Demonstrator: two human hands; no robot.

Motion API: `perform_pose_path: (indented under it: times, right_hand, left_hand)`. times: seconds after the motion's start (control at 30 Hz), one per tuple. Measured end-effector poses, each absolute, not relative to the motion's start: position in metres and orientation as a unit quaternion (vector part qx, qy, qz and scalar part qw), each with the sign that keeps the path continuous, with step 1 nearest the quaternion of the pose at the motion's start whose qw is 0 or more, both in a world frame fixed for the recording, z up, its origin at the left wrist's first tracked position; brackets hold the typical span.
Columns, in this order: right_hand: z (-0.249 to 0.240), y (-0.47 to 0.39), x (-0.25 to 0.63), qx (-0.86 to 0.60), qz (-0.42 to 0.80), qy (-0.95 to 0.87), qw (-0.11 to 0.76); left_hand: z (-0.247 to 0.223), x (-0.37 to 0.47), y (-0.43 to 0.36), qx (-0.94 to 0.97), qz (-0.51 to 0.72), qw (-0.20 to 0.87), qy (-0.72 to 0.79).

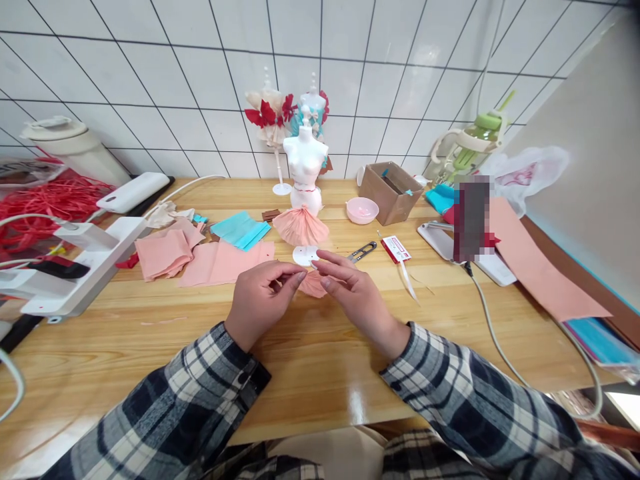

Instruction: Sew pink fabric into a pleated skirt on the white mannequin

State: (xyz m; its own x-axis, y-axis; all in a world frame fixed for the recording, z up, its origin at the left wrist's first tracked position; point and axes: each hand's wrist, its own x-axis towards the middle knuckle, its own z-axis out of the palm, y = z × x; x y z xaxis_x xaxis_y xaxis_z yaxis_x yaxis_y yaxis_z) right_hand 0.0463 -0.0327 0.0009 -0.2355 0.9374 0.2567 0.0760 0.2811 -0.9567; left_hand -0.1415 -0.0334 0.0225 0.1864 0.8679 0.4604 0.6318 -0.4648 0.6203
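Hands (263, 293) (357, 297) partly hide pleated paper (313, 285); 1 upright object (471, 217) is pixelated.

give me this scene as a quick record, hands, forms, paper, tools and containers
left hand: thumb and forefinger close together; anything between them too small to tell
right hand: fingers extended toward the left hand, thumb apart from forefinger
near fingertips: pleated pink piece; held or lying, cannot tell
front form: white mannequin, upright, pink skirt around its lower part
back forms: two dressed mannequins
paper, left side: pink sheets, blue sheets
tools: thread snips
containers: pink bowl, cardboard box
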Motion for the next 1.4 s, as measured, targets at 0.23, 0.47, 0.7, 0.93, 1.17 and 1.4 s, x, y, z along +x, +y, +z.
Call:
perform_pose_path:
  times: [0.23, 0.47, 0.7, 0.93, 1.17, 1.4]
  right_hand:
    - [-0.003, -0.032, 0.045, -0.408, 0.463, -0.628, 0.473]
    - [-0.006, -0.038, 0.039, -0.385, 0.413, -0.685, 0.461]
    - [-0.006, -0.034, 0.042, -0.409, 0.368, -0.692, 0.468]
    - [0.001, -0.029, 0.047, -0.447, 0.309, -0.687, 0.483]
    - [0.005, -0.026, 0.051, -0.433, 0.517, -0.575, 0.462]
    - [0.001, -0.024, 0.05, -0.443, 0.512, -0.573, 0.463]
  left_hand:
    - [0.017, -0.14, -0.031, 0.789, 0.341, 0.137, 0.493]
    - [0.015, -0.142, -0.029, 0.787, 0.345, 0.11, 0.501]
    - [0.014, -0.145, -0.027, 0.81, 0.326, 0.131, 0.47]
    - [0.016, -0.139, -0.03, 0.8, 0.32, 0.139, 0.487]
    - [0.023, -0.135, -0.03, 0.708, 0.386, 0.325, 0.494]
    - [0.027, -0.135, -0.028, 0.705, 0.37, 0.356, 0.49]
